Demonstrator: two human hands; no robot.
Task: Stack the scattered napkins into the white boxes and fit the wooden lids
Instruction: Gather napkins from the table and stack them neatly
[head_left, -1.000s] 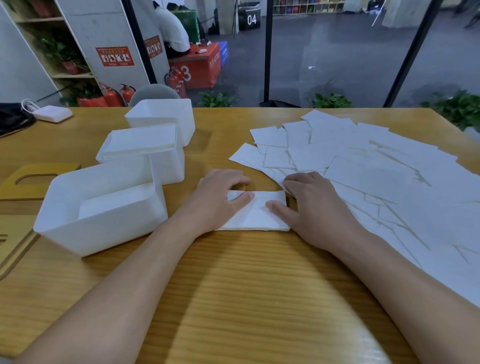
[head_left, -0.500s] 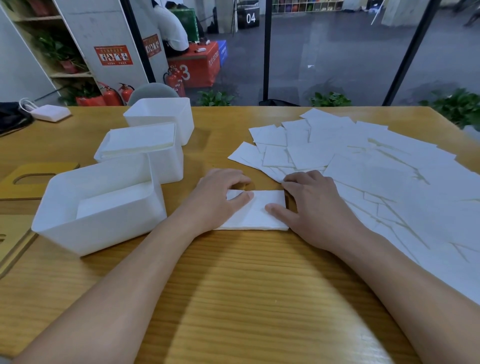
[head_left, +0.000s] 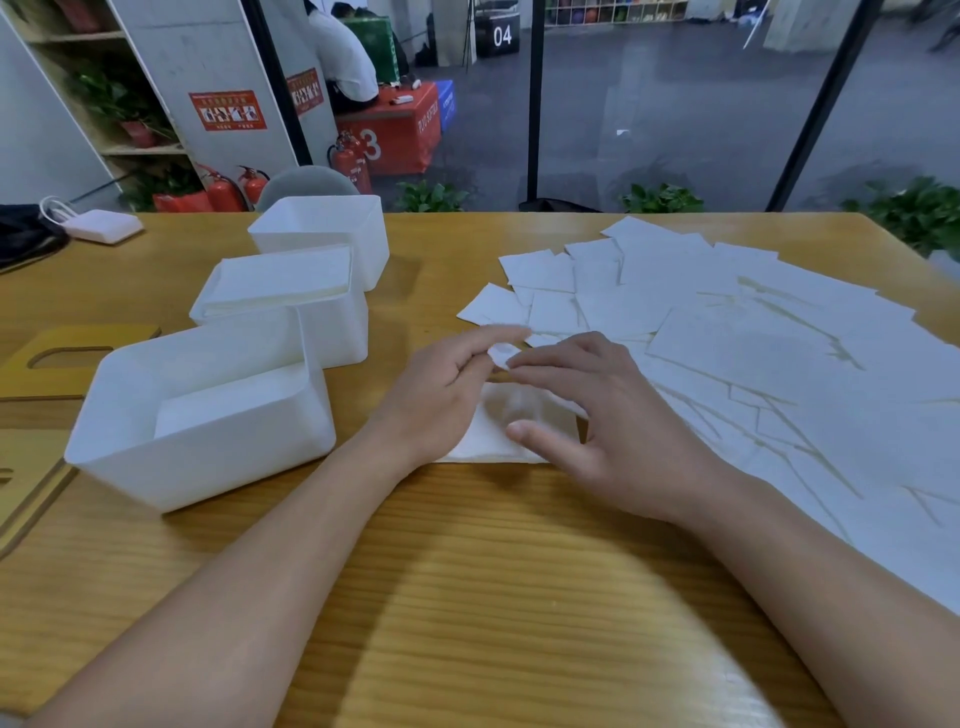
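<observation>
A small stack of white napkins (head_left: 488, 441) lies on the wooden table (head_left: 467, 597) between my hands, its top sheet blurred. My left hand (head_left: 441, 400) pinches a lifted napkin edge between thumb and fingers. My right hand (head_left: 602, 421) is spread over the stack's right side, fingertips beside that lifted edge, thumb low near the stack. Scattered napkins (head_left: 727, 338) cover the table's right half. Three white boxes stand at the left: the near box (head_left: 208, 467) holds a low pile, the middle box (head_left: 311, 332) is filled to the rim, and the far box (head_left: 322, 234) looks empty. Wooden lids (head_left: 67, 358) lie left of the boxes.
Another wooden lid (head_left: 26, 483) lies at the left edge. A white charger (head_left: 104, 226) and a black bag (head_left: 26, 234) sit at the far left corner. Beyond the table's far edge are plants (head_left: 660, 200) and black posts.
Both hands lay flat on the napkin stack before. Now my left hand has lifted, pinching a napkin edge, and my right hand has risen with fingers spread.
</observation>
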